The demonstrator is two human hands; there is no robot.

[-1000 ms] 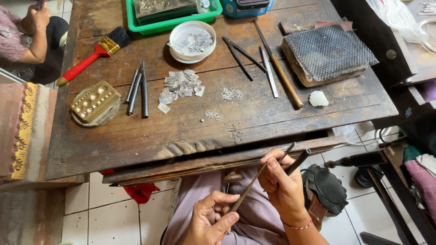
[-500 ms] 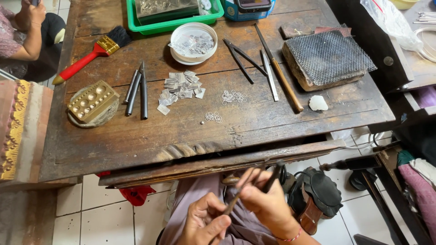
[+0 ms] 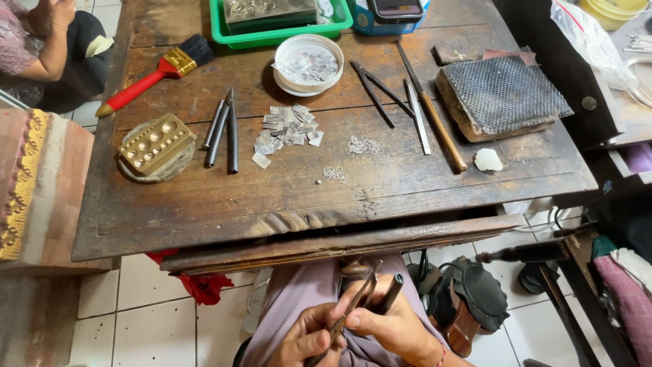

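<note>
Holding slim metal pliers (image 3: 353, 309) below the near edge of the wooden table (image 3: 204, 211), the person's right hand (image 3: 394, 326) grips their handles with closed fingers, while the left hand (image 3: 309, 340) pinches the tool's lower end over the lap.

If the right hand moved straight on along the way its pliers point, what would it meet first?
Probably the front edge of the wooden workbench: the right hand aims its pliers up toward it. Depth is unclear.

Jeweller's workshop: worn wooden bench (image 3: 204, 211), brass dapping block (image 3: 155, 143), small metal rings (image 3: 365, 145), wire-mesh soldering pad (image 3: 506, 92).
</note>
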